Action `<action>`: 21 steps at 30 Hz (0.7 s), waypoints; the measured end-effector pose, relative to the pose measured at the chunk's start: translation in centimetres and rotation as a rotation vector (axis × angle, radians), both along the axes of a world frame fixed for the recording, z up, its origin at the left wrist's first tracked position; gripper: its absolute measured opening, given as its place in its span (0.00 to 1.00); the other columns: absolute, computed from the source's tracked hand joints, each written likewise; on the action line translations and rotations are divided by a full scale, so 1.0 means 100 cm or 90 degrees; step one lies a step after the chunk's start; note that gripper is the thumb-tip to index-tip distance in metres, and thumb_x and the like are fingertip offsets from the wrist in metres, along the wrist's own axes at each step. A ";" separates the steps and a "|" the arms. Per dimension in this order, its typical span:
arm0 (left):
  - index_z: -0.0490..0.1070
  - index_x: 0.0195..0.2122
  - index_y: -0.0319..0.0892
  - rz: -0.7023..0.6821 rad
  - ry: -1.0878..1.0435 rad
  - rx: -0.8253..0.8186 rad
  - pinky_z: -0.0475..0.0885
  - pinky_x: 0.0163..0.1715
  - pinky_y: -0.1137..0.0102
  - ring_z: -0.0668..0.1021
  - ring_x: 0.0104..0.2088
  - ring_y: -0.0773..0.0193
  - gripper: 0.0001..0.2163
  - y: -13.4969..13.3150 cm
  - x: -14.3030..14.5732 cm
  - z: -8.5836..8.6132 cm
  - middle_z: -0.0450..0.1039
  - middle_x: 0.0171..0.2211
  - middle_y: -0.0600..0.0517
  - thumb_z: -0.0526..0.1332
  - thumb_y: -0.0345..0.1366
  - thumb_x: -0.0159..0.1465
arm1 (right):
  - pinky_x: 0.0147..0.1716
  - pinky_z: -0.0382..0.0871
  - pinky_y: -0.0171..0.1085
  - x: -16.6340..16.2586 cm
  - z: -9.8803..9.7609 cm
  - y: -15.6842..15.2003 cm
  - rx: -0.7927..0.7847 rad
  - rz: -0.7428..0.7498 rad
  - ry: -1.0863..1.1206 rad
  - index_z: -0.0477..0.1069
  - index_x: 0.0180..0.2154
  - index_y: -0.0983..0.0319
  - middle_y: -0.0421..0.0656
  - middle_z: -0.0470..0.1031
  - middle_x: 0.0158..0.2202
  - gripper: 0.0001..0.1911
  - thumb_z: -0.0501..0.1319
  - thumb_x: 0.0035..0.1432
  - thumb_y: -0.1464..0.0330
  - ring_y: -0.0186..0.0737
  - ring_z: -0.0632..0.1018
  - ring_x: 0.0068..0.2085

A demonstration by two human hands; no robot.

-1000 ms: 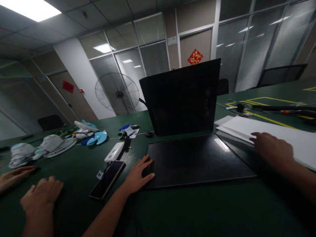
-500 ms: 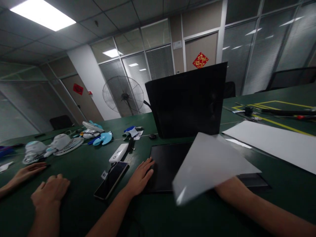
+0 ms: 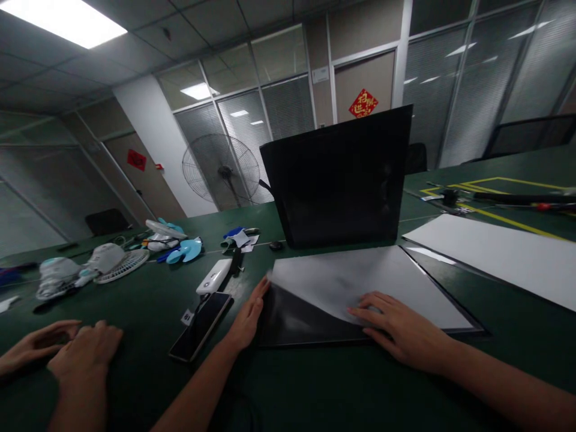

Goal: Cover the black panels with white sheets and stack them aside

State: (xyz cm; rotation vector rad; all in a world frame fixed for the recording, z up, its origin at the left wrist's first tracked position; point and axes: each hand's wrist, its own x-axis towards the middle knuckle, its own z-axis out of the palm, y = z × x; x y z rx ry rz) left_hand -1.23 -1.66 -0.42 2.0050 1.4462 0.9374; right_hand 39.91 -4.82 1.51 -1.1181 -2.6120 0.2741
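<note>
A flat black panel [image 3: 292, 327] lies on the green table in front of me. A white sheet [image 3: 360, 279] lies across most of it, with the near left corner of the panel still bare. My right hand [image 3: 400, 333] rests flat on the sheet's near edge, fingers spread. My left hand [image 3: 246, 321] is at the panel's left edge, fingers extended, fingertips touching the sheet's left corner. Behind the panel a large black screen [image 3: 342, 177] stands upright.
A dark phone [image 3: 201, 325] and a white power bank [image 3: 215, 276] lie left of my left hand. Another person's two hands [image 3: 67, 354] rest at the near left. Small fan parts [image 3: 117, 258] lie further left, more white sheets [image 3: 504, 255] at right, a floor fan [image 3: 220, 168] behind.
My right hand took a white sheet from the stack at right, carried it left and laid it on the black panel. My left hand shifted to the sheet's corner.
</note>
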 end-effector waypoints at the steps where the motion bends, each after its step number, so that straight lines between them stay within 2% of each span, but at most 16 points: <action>1: 0.61 0.69 0.45 0.005 -0.019 0.007 0.46 0.72 0.49 0.53 0.73 0.47 0.37 0.000 0.000 0.000 0.48 0.74 0.47 0.39 0.64 0.71 | 0.58 0.68 0.53 -0.001 0.002 -0.001 -0.011 0.006 -0.002 0.64 0.66 0.47 0.47 0.69 0.59 0.24 0.52 0.71 0.61 0.48 0.71 0.58; 3: 0.60 0.70 0.45 0.009 -0.034 0.010 0.49 0.71 0.49 0.55 0.73 0.47 0.37 0.000 0.001 0.001 0.48 0.74 0.47 0.40 0.64 0.71 | 0.58 0.68 0.54 -0.002 0.006 -0.003 -0.022 0.016 -0.011 0.64 0.66 0.44 0.46 0.68 0.59 0.24 0.51 0.71 0.60 0.48 0.70 0.58; 5: 0.58 0.71 0.45 0.010 0.001 -0.001 0.51 0.70 0.48 0.57 0.72 0.45 0.36 -0.001 0.003 0.004 0.49 0.74 0.45 0.49 0.64 0.69 | 0.58 0.68 0.54 0.002 0.007 0.000 -0.029 0.028 -0.012 0.67 0.63 0.43 0.45 0.67 0.60 0.22 0.51 0.71 0.56 0.49 0.70 0.59; 7: 0.62 0.69 0.45 0.011 0.081 -0.019 0.53 0.70 0.47 0.58 0.71 0.43 0.35 -0.003 0.006 0.008 0.49 0.74 0.44 0.59 0.60 0.66 | 0.59 0.67 0.52 0.017 0.006 0.012 -0.018 -0.003 0.007 0.69 0.63 0.45 0.45 0.67 0.61 0.23 0.51 0.71 0.53 0.48 0.70 0.59; 9: 0.70 0.64 0.46 0.010 0.157 -0.030 0.55 0.69 0.46 0.58 0.71 0.41 0.30 -0.005 0.009 0.013 0.47 0.74 0.44 0.63 0.56 0.65 | 0.59 0.66 0.50 0.048 0.003 0.032 0.038 -0.118 0.032 0.69 0.63 0.52 0.48 0.67 0.61 0.25 0.48 0.72 0.53 0.48 0.71 0.58; 11: 0.75 0.60 0.46 0.009 0.197 -0.026 0.58 0.68 0.47 0.58 0.71 0.40 0.25 -0.007 0.011 0.016 0.45 0.75 0.45 0.63 0.54 0.66 | 0.59 0.64 0.51 0.093 -0.005 0.055 0.135 -0.291 0.023 0.68 0.64 0.59 0.53 0.66 0.62 0.27 0.44 0.73 0.56 0.50 0.70 0.58; 13: 0.76 0.58 0.46 0.012 0.209 -0.013 0.60 0.67 0.47 0.59 0.71 0.40 0.24 -0.007 0.011 0.017 0.45 0.75 0.46 0.63 0.52 0.66 | 0.64 0.54 0.57 0.144 -0.017 0.074 0.226 -0.439 -0.044 0.63 0.67 0.64 0.58 0.60 0.66 0.29 0.47 0.72 0.57 0.58 0.63 0.66; 14: 0.77 0.57 0.46 0.014 0.212 -0.007 0.61 0.66 0.47 0.60 0.70 0.39 0.23 -0.007 0.011 0.016 0.47 0.74 0.46 0.63 0.52 0.66 | 0.65 0.49 0.62 0.167 -0.023 0.081 0.235 -0.513 -0.078 0.60 0.68 0.65 0.61 0.56 0.68 0.32 0.49 0.71 0.56 0.64 0.56 0.69; 16: 0.77 0.56 0.46 0.018 0.219 -0.003 0.61 0.66 0.46 0.62 0.69 0.40 0.21 -0.006 0.011 0.015 0.50 0.74 0.45 0.65 0.50 0.65 | 0.61 0.47 0.70 0.206 -0.034 0.089 0.166 -0.663 -0.111 0.56 0.70 0.66 0.65 0.53 0.69 0.38 0.50 0.69 0.50 0.72 0.51 0.70; 18: 0.78 0.55 0.46 0.018 0.222 0.002 0.60 0.66 0.46 0.64 0.68 0.41 0.20 -0.004 0.011 0.013 0.53 0.73 0.45 0.66 0.47 0.64 | 0.57 0.53 0.71 0.228 -0.039 0.090 0.060 -0.767 -0.106 0.54 0.71 0.67 0.67 0.55 0.68 0.44 0.46 0.67 0.43 0.75 0.56 0.67; 21: 0.77 0.55 0.46 0.001 0.222 0.009 0.61 0.66 0.47 0.66 0.68 0.44 0.19 -0.002 0.010 0.010 0.58 0.71 0.43 0.66 0.45 0.64 | 0.50 0.63 0.62 0.233 -0.033 0.087 -0.052 -0.795 -0.112 0.56 0.70 0.65 0.66 0.61 0.65 0.44 0.41 0.68 0.41 0.70 0.66 0.62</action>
